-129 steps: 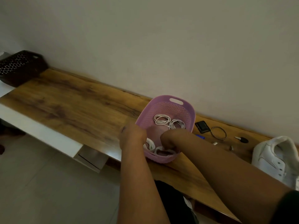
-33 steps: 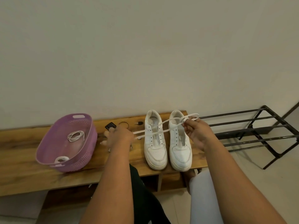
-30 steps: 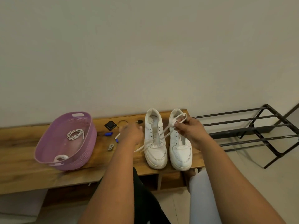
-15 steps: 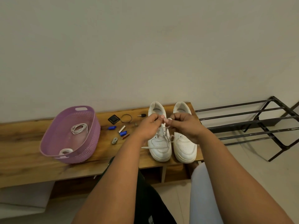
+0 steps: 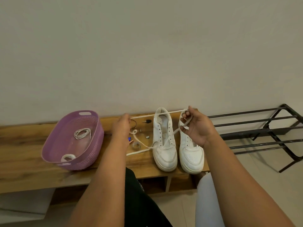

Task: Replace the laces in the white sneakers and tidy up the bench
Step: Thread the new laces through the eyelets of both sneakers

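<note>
Two white sneakers stand side by side on the wooden bench [image 5: 24, 169], toes toward me: the left sneaker [image 5: 164, 145] and the right sneaker [image 5: 191, 153], both without laces in their eyelets. A white lace [image 5: 164, 113] is stretched in the air between my hands. My left hand [image 5: 122, 126] pinches one part of it above the bench. My right hand [image 5: 196, 126] grips the other part above the right sneaker. Slack lace loops down over the left sneaker and trails onto the bench.
A purple basket [image 5: 91, 145] at the left holds two coiled white laces [image 5: 81, 133]. Small items lie between basket and shoes: a black key [image 5: 147, 121], a ring, metal bits, blue and red pieces. A black metal shoe rack [image 5: 262, 133] stands at the right.
My hands, close together over the sneakers half a second ago, have drawn apart, pulling the lace out straight between them. The view has shifted slightly.
</note>
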